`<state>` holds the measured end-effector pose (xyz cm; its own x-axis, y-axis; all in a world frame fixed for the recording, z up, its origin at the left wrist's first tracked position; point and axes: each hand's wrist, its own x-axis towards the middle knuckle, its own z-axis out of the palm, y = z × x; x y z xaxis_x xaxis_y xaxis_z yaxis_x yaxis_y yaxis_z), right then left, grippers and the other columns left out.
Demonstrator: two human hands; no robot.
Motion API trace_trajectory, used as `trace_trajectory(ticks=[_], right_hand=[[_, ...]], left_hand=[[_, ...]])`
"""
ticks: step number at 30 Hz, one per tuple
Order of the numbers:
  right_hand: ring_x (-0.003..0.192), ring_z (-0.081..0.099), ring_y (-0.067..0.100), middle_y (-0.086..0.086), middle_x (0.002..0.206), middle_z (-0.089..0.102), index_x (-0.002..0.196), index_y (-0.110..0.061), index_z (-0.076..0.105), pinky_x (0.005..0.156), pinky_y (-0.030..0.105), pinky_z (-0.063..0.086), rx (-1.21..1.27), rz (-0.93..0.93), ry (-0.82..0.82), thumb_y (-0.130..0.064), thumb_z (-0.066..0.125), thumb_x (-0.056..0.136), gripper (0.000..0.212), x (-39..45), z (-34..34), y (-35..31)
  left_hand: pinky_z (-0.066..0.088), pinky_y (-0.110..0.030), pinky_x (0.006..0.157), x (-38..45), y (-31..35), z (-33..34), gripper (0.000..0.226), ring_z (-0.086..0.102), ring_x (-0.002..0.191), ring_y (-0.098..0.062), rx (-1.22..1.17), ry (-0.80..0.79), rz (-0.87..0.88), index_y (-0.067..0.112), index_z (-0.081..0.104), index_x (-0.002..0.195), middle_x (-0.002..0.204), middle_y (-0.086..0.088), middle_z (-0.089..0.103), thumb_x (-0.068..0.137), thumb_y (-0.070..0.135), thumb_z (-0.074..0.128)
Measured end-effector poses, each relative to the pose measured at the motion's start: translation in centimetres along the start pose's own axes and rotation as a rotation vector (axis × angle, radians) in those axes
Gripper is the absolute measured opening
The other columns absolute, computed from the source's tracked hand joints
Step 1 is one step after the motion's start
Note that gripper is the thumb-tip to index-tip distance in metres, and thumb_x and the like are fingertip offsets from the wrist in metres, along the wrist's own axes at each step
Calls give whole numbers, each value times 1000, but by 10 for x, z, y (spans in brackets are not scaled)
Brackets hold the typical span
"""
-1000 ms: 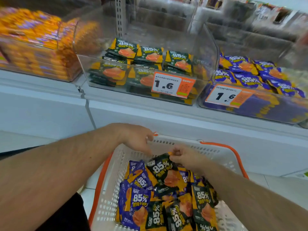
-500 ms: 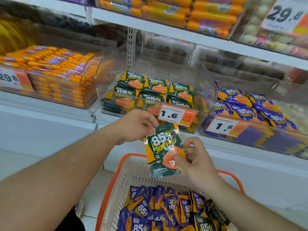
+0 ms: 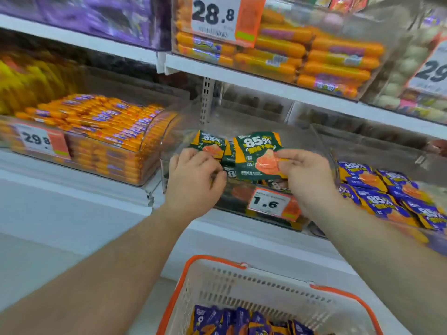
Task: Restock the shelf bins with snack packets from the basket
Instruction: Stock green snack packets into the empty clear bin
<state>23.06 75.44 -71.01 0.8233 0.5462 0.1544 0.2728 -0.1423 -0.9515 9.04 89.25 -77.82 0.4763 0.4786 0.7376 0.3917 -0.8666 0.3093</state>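
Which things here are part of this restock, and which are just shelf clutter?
In the job: green packet pinched in the right hand; left hand at the clear green-packet bin; basket below; purple packets in it.

Just there: orange sausage bins; 28.8 price tag; top-shelf purple packaging.

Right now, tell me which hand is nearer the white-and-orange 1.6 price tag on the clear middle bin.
Right. The right hand sits just above the 1.6 price tag; the left hand is off to its left.
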Motion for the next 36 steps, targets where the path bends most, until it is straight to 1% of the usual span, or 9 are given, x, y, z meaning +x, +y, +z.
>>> trace_trajectory(ticks=[4,8,11,15,18,20,24,30,36], right_hand=[[64,50,14,9,95,62,95,-12,67,38,16,38,6,144,-38,4,54,93,20,62,53,-10],[57,45,13,4,84,58,121,-2,63,44,23,37,-85,223,-113,-3,51,96,28,93,100,-22],[50,46,7,0,69,49,127,3,58,33,11,36,-131,208,-215,-3,51,98,30,102,119,-24],[56,59,7,3,76,58,111,4,63,41,9,40,-317,155,-260,-9,62,93,22,124,144,-7],[80,64,20,4,89,68,98,-11,70,61,22,48,-810,15,-244,-44,76,81,38,133,159,8],[76,61,23,4,84,66,89,-13,69,56,27,43,-940,-40,-273,-56,71,78,44,130,164,12],[81,61,23,4,87,64,90,-15,67,59,27,44,-1017,-61,-320,-66,68,72,55,124,163,11],[94,57,23,6,115,60,116,-20,65,74,30,49,-1117,-94,-401,-69,62,73,66,117,156,5],[79,59,20,5,97,69,89,-16,71,61,29,47,-947,-191,-285,-56,64,83,42,93,127,-15]], left_hand=[[26,-35,74,-3,1,7,41,56,79,-21,83,-26,5,24,70,66,74,9,67,87,47,45],[28,-36,72,-2,1,10,41,52,72,-19,101,-23,-7,23,66,62,65,8,61,88,47,46],[21,-34,70,-1,5,9,39,49,69,-19,115,-15,-16,23,66,59,61,8,58,86,45,48],[22,-35,70,-1,6,9,37,49,69,-20,101,-19,-20,23,65,59,62,7,59,85,44,50],[27,-36,70,-1,5,9,36,49,69,-20,90,-19,-26,23,65,59,62,7,59,85,44,50],[27,-37,70,0,6,9,36,49,69,-20,87,-30,-32,23,66,60,61,7,59,85,43,51],[27,-37,71,0,6,9,37,50,70,-20,92,-43,-32,23,67,61,62,7,60,85,45,48],[25,-36,70,1,8,7,39,50,70,-20,85,-59,-48,22,65,58,59,7,59,85,44,47],[29,-44,90,3,18,3,38,55,88,-19,34,-126,-113,24,69,66,73,9,65,83,43,41]])
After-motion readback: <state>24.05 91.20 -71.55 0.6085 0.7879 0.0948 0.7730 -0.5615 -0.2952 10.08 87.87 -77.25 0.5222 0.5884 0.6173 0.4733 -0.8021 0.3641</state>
